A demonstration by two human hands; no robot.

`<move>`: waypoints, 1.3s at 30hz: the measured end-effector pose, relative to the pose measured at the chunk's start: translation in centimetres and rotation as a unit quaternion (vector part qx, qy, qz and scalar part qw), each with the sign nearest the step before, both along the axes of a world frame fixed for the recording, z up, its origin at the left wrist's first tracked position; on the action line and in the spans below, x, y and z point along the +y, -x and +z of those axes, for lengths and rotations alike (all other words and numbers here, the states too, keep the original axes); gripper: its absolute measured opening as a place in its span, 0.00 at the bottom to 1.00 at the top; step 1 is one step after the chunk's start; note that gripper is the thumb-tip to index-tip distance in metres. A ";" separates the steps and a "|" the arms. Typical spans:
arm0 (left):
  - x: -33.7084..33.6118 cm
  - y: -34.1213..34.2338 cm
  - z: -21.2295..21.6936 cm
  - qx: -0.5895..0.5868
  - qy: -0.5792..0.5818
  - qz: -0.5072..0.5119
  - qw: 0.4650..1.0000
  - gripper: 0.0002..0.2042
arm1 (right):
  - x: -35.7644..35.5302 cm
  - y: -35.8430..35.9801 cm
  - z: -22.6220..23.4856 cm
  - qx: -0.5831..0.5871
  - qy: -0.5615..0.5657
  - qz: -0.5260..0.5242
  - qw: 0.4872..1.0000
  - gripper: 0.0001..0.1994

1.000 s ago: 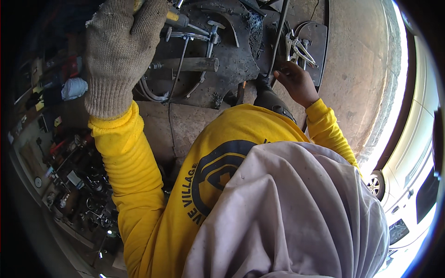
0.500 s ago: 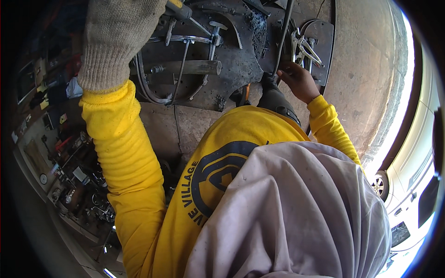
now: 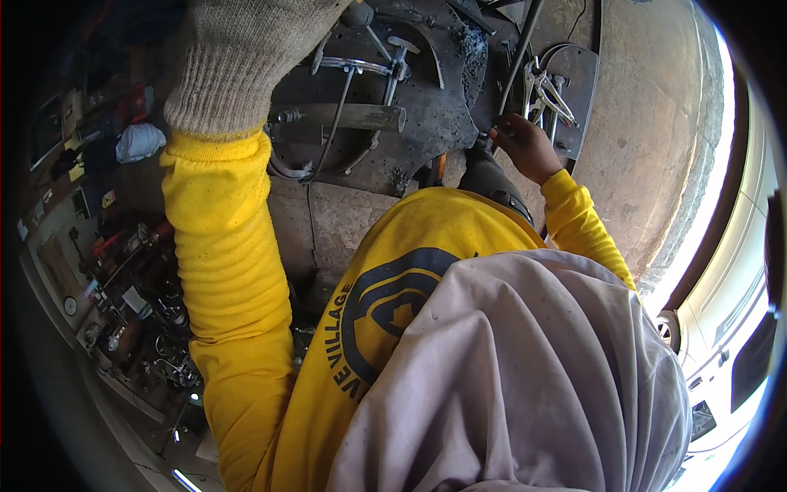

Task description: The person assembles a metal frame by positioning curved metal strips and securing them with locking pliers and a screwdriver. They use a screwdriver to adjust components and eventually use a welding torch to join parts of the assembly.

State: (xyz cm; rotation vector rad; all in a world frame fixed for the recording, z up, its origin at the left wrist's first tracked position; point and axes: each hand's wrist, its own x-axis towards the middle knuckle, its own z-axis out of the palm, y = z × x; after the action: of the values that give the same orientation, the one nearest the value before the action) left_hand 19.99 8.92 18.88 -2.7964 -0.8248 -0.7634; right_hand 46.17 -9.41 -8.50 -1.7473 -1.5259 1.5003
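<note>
My left hand (image 3: 238,61), in a beige knit glove, is at the upper left over the dark steel table (image 3: 438,107). Its fingers run out of the picture. Just beside the glove is a tool with a dark rounded end (image 3: 357,15) and a thin metal shaft; whether I hold it is hidden. My bare right hand (image 3: 529,149) is at the table's near right edge, its fingers bent together. The lower end of a long dark rod (image 3: 518,66) meets these fingertips. What they pinch, if anything, I cannot make out.
A metal pipe (image 3: 352,117) lies across a curved metal frame (image 3: 352,64) on the table. Locking pliers (image 3: 551,98) rest on a rounded plate (image 3: 578,70) at the right. Cluttered tools (image 3: 131,303) fill the left side; a white car (image 3: 730,287) stands far right.
My left hand has moved right, covering more of the tool beside it. The table and its things have shifted slightly right in view. My right hand stays nearly in place.
</note>
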 end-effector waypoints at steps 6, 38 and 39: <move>0.8 -0.1 -0.4 -0.060 0.113 0.053 0.990 0.04 | -0.3 -0.5 -0.3 0.000 0.003 -0.010 1.000 0.21; -0.4 -0.9 -0.8 -0.261 0.338 0.152 0.891 0.04 | -1.6 -2.9 -0.6 -0.037 0.016 -0.031 0.999 0.27; 0.1 -1.4 -1.2 -0.215 0.311 0.184 0.907 0.04 | -2.0 -3.0 -0.7 -0.057 0.026 -0.040 0.997 0.27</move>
State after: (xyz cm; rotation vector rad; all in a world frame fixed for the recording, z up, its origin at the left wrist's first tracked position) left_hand 21.40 8.98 17.72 -2.8268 -1.9088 -1.2425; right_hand 49.16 -11.41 -9.22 -1.9293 -1.4645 1.4356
